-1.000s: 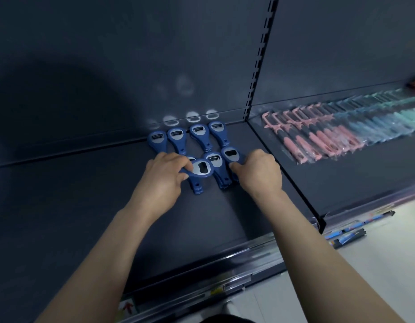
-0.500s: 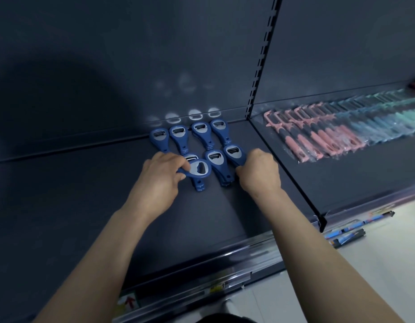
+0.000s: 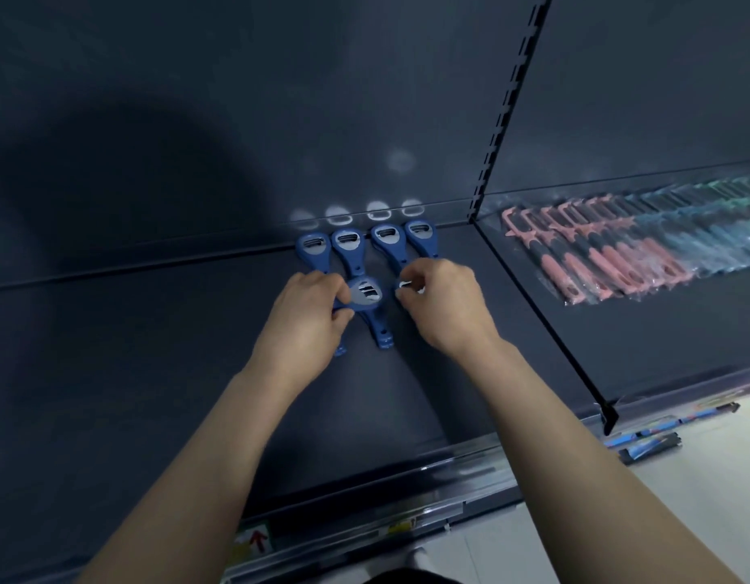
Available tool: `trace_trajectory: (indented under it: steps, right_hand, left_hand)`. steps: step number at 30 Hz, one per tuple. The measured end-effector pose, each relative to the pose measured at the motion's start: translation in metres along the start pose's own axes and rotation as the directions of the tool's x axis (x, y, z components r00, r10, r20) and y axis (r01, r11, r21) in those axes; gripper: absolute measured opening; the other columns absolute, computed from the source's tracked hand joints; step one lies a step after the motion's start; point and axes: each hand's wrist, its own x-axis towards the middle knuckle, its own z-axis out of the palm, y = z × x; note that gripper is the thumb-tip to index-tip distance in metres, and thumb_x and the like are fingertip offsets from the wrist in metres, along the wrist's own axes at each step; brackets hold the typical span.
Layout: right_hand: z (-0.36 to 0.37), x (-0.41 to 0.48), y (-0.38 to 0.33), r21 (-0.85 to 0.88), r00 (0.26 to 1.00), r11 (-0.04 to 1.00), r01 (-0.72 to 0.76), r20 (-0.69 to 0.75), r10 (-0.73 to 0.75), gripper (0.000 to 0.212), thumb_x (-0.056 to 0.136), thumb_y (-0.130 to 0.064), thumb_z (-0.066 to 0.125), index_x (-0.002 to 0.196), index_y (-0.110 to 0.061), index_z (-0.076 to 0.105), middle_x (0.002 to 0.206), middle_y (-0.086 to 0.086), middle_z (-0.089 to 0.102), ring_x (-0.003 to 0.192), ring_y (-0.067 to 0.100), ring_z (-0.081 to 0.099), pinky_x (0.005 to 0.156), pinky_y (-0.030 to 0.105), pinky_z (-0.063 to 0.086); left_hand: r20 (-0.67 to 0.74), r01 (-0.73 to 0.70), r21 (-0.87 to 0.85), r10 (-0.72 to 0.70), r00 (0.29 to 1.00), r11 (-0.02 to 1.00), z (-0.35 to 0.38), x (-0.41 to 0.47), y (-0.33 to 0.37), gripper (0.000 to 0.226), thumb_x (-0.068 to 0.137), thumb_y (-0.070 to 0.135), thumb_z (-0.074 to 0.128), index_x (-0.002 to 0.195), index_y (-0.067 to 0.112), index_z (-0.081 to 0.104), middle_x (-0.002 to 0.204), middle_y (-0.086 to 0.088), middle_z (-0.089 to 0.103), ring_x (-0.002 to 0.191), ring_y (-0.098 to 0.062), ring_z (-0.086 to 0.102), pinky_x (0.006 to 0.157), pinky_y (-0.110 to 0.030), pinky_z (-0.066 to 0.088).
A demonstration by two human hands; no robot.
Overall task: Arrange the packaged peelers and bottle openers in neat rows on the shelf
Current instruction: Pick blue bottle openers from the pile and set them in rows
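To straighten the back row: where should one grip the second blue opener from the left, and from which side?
Probably by the narrow handle of the opener, from the front: it lies flat, wide head at the back wall, handle toward you, neighbours close.

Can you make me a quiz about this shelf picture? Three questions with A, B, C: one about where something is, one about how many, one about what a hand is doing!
1. Where are the pink peelers?
A) on the shelf, right of the bottle openers
B) on the floor
C) hanging on a hook

2. How many bottle openers lie in the back row?
A) two
B) four
C) seven

3. What is the left hand doing?
A) resting flat, empty
B) holding a peeler
C) gripping a blue opener

Answers: 1 A, they lie on the right-hand section. 2 B, four heads show side by side. 3 C, its fingers curl round the opener.
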Motion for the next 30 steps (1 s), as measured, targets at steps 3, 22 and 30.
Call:
trace_trajectory:
  steps: [3,22,30]
  right_hand:
    - [-0.002,0.004,0.005,-0.033,0.997,0.998,-0.061,-0.04,0.059,0.015,0.088,-0.01,0.053,0.096,-0.004,0.065,0.094,0.014,0.065,0.087,0.032,0.059,0.076,0.042,0.052]
    - [-0.017,0.013,0.038,0.002,0.993,0.999,-0.042,-0.108,0.042,0.015,0.09,-0.012,0.051,0.091,-0.003,0.063,0.091,0.015,0.065,0.082,0.031,0.058,0.067,0.034,0.049]
    - [-0.023,0.005,0.061,-0.091,0.987,0.983,-0.16,-0.004,0.16,0.043,0.087,-0.033,0.063,0.109,0.001,0.05,0.114,0.02,0.055,0.106,0.036,0.051,0.08,0.036,0.042]
  left_hand:
    - [-0.06,0.068,0.018,-0.067,0.996,0.998,0.008,-0.002,0.008,0.006,0.085,0.013,0.062,0.088,0.011,0.058,0.085,0.004,0.049,0.084,-0.015,0.042,0.065,-0.018,0.021]
    - [-0.123,0.329,0.002,-0.326,0.937,0.944,0.045,-0.008,0.055,0.041,0.079,0.034,0.071,0.099,0.003,0.054,0.106,-0.011,0.051,0.088,-0.029,0.054,0.069,-0.026,0.035]
    - [-0.162,0.392,0.081,-0.376,0.912,0.916,0.056,-0.013,0.069,0.04,0.082,0.029,0.067,0.107,0.004,0.047,0.105,-0.012,0.054,0.092,-0.026,0.054,0.07,-0.024,0.032]
